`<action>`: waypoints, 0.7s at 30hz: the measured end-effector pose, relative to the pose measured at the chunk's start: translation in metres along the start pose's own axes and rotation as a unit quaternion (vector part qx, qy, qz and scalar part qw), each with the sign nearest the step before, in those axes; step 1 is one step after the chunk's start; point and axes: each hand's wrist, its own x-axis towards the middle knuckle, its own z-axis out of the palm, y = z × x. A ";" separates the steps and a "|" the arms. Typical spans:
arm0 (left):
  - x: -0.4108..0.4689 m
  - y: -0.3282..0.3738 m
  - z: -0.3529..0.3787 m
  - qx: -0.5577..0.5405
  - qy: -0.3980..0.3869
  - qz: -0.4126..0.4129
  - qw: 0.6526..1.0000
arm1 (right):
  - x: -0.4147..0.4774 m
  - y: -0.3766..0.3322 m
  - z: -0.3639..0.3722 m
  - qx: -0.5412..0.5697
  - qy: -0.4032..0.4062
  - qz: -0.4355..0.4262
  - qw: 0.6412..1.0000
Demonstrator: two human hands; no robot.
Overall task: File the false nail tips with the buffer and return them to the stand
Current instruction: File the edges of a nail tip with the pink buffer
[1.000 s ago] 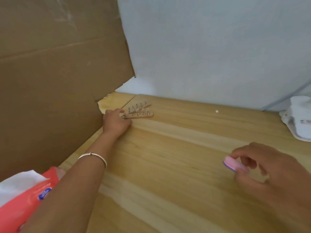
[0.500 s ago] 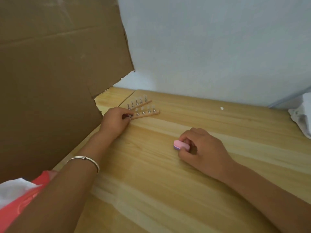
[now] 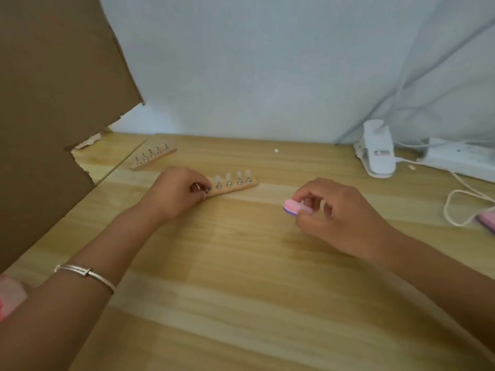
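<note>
Translucent plastic nail tips (image 3: 228, 176) beside my left hand (image 3: 174, 191): light, slippery, pinch at bases. It pinches the wooden stand (image 3: 241, 186); right hand (image 3: 329, 215) pinches pink foam buffer (image 3: 292, 206).

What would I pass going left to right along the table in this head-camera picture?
Cardboard sheet → left hand → nail-tip stand → pink buffer → right hand → white clip → power strip.
</note>
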 end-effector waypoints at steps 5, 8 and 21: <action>-0.024 0.106 0.014 -0.061 -0.052 0.067 0.995 | -0.066 0.031 -0.073 -0.075 0.068 0.051 0.994; -0.042 0.163 0.031 -0.075 -0.112 0.114 0.984 | -0.107 0.046 -0.102 -0.099 0.096 0.087 0.987; -0.077 0.227 0.059 -0.085 -0.121 0.143 0.979 | -0.182 0.065 -0.101 -0.204 0.097 0.166 0.960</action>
